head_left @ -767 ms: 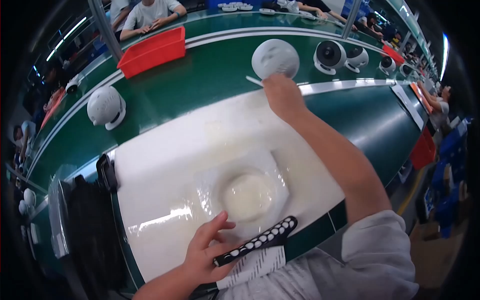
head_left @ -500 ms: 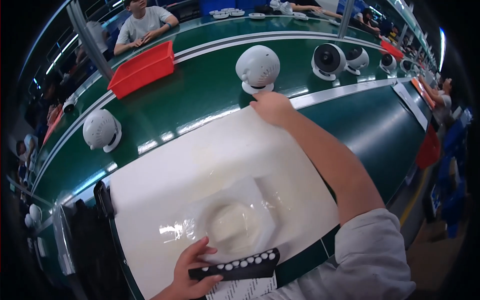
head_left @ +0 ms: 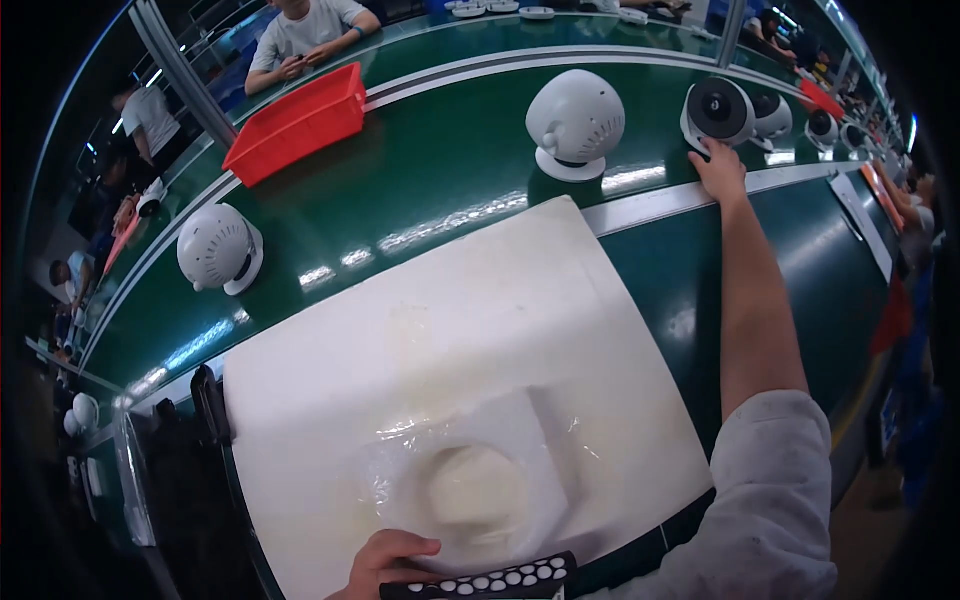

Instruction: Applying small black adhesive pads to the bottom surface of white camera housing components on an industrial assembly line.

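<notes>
Stretched out to the far right, my right hand (head_left: 722, 172) has its fingers closed at the foot of a white round camera (head_left: 697, 118) with a black front. At the bottom of the view, my left hand (head_left: 392, 562) holds the left end of a black strip (head_left: 490, 582) dotted with white discs; its lower part is cut off by the picture's edge. Just beyond the strip, a white block with a round opening (head_left: 550, 470) lies on the pale mat (head_left: 400, 350). Another white camera (head_left: 577, 122), turned away, stands left of my right hand.
A white camera (head_left: 215, 248) stands at the left on the green conveyor (head_left: 430, 160). Behind it is a red bin (head_left: 300, 130). More cameras (head_left: 820, 128) line the right side. A person (head_left: 310, 35) sits across the belt. Black material (head_left: 180, 480) lies left of the mat.
My right hand has moved right, from the base of the middle camera to the black-fronted one. The left hand and strip sit lower in the picture, as the view has shifted.
</notes>
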A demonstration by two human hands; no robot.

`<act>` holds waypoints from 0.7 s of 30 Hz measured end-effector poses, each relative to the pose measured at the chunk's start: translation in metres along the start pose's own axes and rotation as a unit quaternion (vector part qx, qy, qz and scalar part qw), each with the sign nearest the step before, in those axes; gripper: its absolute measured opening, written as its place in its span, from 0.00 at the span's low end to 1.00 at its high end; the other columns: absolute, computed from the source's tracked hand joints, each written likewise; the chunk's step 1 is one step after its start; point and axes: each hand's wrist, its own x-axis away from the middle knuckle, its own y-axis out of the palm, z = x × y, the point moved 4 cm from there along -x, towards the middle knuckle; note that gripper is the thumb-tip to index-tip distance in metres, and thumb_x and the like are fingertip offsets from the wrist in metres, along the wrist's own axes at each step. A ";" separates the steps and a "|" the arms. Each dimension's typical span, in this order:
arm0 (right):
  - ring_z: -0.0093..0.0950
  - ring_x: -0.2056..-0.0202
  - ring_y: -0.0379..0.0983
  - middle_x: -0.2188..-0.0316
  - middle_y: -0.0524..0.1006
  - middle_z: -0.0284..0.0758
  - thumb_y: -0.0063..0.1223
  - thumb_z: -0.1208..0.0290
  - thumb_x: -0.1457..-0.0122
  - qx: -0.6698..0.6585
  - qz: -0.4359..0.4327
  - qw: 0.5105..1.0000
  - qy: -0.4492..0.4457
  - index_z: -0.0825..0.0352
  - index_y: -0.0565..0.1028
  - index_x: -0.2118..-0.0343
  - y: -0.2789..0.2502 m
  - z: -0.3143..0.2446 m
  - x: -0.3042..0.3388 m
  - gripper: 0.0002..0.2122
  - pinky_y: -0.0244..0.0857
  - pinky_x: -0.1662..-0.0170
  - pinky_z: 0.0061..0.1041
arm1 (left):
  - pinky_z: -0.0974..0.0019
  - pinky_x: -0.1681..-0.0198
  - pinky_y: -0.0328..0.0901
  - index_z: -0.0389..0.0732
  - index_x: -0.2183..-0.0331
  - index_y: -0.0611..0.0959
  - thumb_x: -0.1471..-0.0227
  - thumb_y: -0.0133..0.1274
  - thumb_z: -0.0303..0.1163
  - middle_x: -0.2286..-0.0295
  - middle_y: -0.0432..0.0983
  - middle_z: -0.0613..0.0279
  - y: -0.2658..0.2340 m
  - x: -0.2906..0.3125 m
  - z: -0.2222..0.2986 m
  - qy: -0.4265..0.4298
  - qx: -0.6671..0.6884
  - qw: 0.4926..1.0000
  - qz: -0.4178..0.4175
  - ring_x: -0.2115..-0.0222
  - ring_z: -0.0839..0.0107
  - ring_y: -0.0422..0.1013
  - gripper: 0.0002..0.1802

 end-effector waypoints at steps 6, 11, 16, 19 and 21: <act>0.36 0.66 0.68 0.71 0.72 0.36 0.50 0.66 0.51 -0.042 0.240 0.950 -0.194 0.63 0.71 0.66 -0.089 -0.053 0.087 0.10 0.58 0.62 0.33 | 0.72 0.64 0.60 0.26 0.60 0.67 0.68 0.58 0.23 0.62 0.64 0.51 -0.012 0.002 0.011 -0.085 0.073 0.994 0.004 0.66 0.68 0.65 0.29; 0.20 0.74 0.67 0.76 0.71 0.32 0.47 0.66 0.45 -0.535 0.045 0.840 -0.076 0.69 0.69 0.61 -0.188 -0.116 0.196 0.13 0.61 0.70 0.18 | 0.67 0.63 0.62 0.34 0.71 0.78 0.67 0.58 0.25 0.62 0.69 0.53 -0.015 -0.002 0.014 0.085 -0.068 0.994 0.015 0.64 0.62 0.66 0.13; 0.14 0.75 0.64 0.75 0.71 0.30 0.47 0.70 0.46 -0.689 -0.296 0.649 -0.129 0.72 0.68 0.61 -0.255 -0.214 0.286 0.13 0.59 0.70 0.12 | 0.67 0.65 0.65 0.35 0.71 0.75 0.64 0.56 0.23 0.62 0.69 0.51 -0.013 0.007 0.028 0.188 -0.115 0.975 0.015 0.66 0.61 0.70 0.11; 0.13 0.75 0.64 0.75 0.71 0.29 0.49 0.69 0.47 -0.575 -0.419 0.684 -0.158 0.71 0.69 0.60 -0.252 -0.252 0.296 0.13 0.59 0.70 0.12 | 0.67 0.66 0.65 0.36 0.70 0.74 0.63 0.55 0.23 0.63 0.70 0.51 -0.015 0.005 0.038 0.185 -0.112 0.976 0.007 0.66 0.60 0.70 0.12; 0.15 0.73 0.66 0.74 0.72 0.30 0.49 0.67 0.47 -0.589 -0.438 0.668 -0.122 0.70 0.69 0.60 -0.241 -0.256 0.290 0.15 0.60 0.68 0.14 | 0.67 0.66 0.65 0.37 0.68 0.74 0.63 0.54 0.22 0.64 0.71 0.51 -0.014 0.004 0.038 0.198 -0.111 0.974 -0.006 0.66 0.58 0.70 0.13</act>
